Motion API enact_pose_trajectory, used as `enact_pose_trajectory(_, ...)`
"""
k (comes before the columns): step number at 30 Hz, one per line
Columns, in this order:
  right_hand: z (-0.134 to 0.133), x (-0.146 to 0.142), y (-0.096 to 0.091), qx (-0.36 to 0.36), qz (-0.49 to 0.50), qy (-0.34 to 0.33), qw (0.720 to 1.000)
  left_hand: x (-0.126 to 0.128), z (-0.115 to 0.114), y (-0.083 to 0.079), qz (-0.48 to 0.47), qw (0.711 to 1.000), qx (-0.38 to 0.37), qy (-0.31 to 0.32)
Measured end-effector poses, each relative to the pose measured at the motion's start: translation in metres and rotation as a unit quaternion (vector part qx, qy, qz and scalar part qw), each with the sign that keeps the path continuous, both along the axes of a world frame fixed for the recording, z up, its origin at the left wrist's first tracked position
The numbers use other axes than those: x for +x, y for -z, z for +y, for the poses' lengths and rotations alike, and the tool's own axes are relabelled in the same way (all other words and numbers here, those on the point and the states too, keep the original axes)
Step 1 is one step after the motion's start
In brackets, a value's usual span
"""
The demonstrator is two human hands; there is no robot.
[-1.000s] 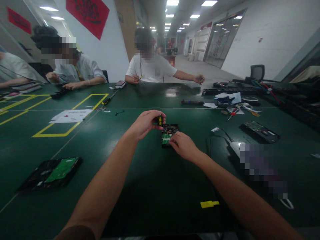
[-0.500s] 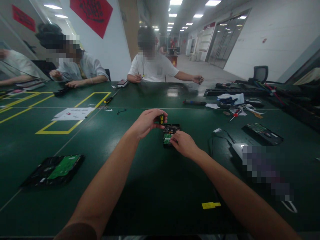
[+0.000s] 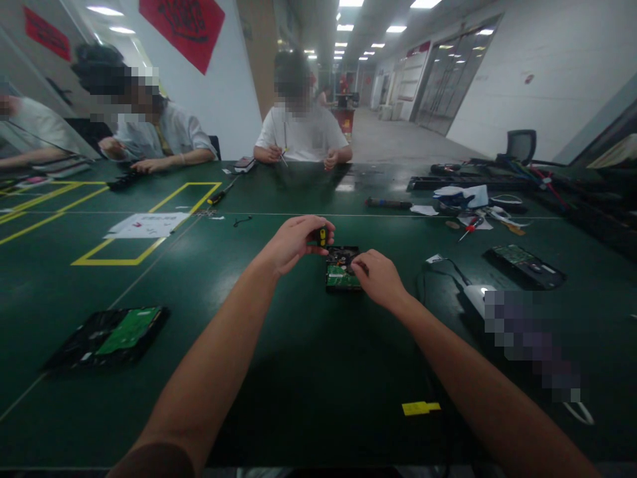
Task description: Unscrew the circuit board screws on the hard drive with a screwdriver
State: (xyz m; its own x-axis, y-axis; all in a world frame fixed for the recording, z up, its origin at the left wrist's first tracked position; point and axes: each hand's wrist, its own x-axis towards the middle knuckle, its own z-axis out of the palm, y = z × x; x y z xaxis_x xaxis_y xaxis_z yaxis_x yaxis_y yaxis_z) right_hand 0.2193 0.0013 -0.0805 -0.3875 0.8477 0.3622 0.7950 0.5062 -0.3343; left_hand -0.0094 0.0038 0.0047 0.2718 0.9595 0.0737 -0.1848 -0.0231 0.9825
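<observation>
An open hard drive [image 3: 342, 273] with a green circuit board lies on the table in front of me. My left hand [image 3: 300, 244] is closed around a black-and-yellow screwdriver [image 3: 322, 237] just above the drive's far left corner; its shaft is hard to make out. At the drive's right edge, my right hand [image 3: 381, 277] has thumb and fingers pinched together. Whatever they hold, if anything, is too small to name.
Other hard drives lie at left [image 3: 112, 337] and right [image 3: 525, 265]. A cable runs to a white-ended device [image 3: 475, 295] beside my right forearm. A yellow tag [image 3: 421, 408] is near the front edge. Another screwdriver [image 3: 221, 192] lies farther off, towards seated co-workers [image 3: 303, 136].
My right hand has shifted right, off the circuit board to the drive's edge. My left hand stays put. The co-worker opposite has drawn an outstretched arm back in.
</observation>
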Motion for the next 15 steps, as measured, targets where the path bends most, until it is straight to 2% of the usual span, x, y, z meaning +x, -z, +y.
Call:
enact_pose_trajectory(3, 0.016, 0.011, 0.004, 0.015, 0.002, 0.029, 0.999, 0.0, 0.001, 0.001, -0.002, 1.0, 0.001, 0.004)
enact_pose_trajectory(7, 0.046, 0.018, 0.013, -0.009, -0.044, 0.057, 0.997, 0.0, 0.002, 0.003, -0.003, 1.0, -0.002, 0.005)
enact_pose_trajectory(11, 0.071, 0.018, 0.023, -0.042, -0.059, 0.025, 0.997, -0.001, 0.002, 0.004, 0.001, 1.0, -0.003, 0.0)
enact_pose_trajectory(15, 0.082, 0.016, 0.026, -0.07, -0.078, 0.0, 0.994, -0.003, 0.003, 0.004, -0.002, 1.0, 0.002, 0.004)
